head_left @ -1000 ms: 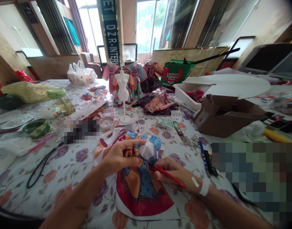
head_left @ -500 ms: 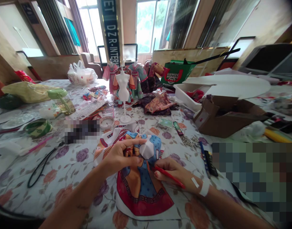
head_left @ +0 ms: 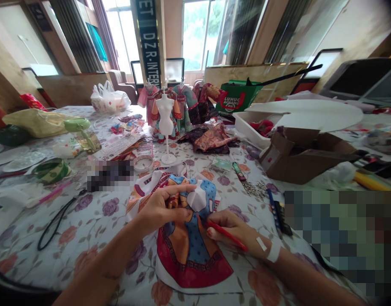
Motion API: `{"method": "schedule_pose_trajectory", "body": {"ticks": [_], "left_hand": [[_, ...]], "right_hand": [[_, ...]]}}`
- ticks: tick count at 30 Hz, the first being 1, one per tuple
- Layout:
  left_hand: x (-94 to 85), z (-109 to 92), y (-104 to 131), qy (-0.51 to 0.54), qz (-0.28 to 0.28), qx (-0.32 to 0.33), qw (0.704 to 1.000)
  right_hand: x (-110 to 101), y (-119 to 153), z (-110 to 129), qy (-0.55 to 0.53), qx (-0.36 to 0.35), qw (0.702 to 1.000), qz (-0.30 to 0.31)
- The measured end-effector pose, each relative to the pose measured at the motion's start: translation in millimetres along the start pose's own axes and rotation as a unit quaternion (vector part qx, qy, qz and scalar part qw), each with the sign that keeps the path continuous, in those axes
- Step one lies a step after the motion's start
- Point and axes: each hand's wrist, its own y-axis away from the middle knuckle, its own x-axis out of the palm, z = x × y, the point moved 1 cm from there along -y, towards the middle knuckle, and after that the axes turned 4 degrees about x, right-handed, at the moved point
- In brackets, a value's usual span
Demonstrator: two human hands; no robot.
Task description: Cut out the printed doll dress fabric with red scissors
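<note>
Left hand (head_left: 160, 208) pinching bunched top of colourful printed doll-robe fabric (head_left: 185, 250), spread flat on floral-clothed counter (head_left: 87, 221). Right hand (head_left: 233, 231) gripping slim red pencil-like tool (head_left: 225, 234), tip seemingly touching cloth's edge.

Left hand (head_left: 160, 208) pinches printed fabric (head_left: 189, 250) bunched up off the floral tablecloth (head_left: 87, 221). Right hand (head_left: 232, 231) grips a red pen (head_left: 225, 235), tip at the fabric. White mannequin stand (head_left: 166, 123) behind.

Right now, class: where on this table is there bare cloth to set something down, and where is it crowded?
Bare floral tablecloth lies between the black cord and the left hand, and near the front edge. It is crowded behind the printed fabric: mannequin, cardboard box, and pens beside the right hand.
</note>
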Motion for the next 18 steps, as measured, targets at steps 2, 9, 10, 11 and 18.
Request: {"method": "schedule_pose_trajectory", "body": {"ticks": [2,9,10,11,18], "left_hand": [[-0.5,0.5,0.3,-0.008,-0.002,-0.002,1.000],[-4.3,1.9,-0.6,-0.049,-0.007,0.027,0.998],[-4.4,1.7,-1.0,-0.053,-0.010,0.031,0.998],[-4.5,1.3,-1.4,-0.053,-0.013,0.034,0.998],[-2.8,-0.2,-1.5,-0.032,-0.006,0.030,0.999]], "right_hand": [[0.0,-0.3,0.7,0.004,-0.005,1.000,-0.001],[2.2,-0.7,4.6,0.001,-0.020,1.000,-0.006],[2.4,-0.7,4.8,-0.001,-0.020,1.000,-0.007],[2.6,-0.7,4.9,-0.003,-0.019,1.000,-0.007],[1.2,-0.3,2.3,-0.012,-0.019,1.000,0.010]]}}
